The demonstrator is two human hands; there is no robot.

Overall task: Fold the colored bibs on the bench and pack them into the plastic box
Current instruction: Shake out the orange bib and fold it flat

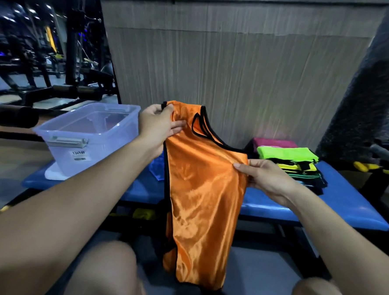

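Observation:
An orange bib [202,193] with black trim hangs in the air in front of the blue bench [299,206]. My left hand [160,128] pinches its upper left shoulder strap. My right hand [266,178] pinches its right edge lower down, so the bib hangs slanted and its bottom reaches down between my knees. A clear plastic box [87,136] stands open on the left end of the bench. A stack of bibs [292,162] in green, yellow, pink and dark colours lies on the right end. A bit of blue cloth [157,170] shows behind the orange bib.
A white lid [53,174] lies under the box. A grey panelled wall [228,69] rises behind the bench. Gym machines [45,69] stand at the far left, and a dark padded column [369,101] at the right. My knees are at the bottom edge.

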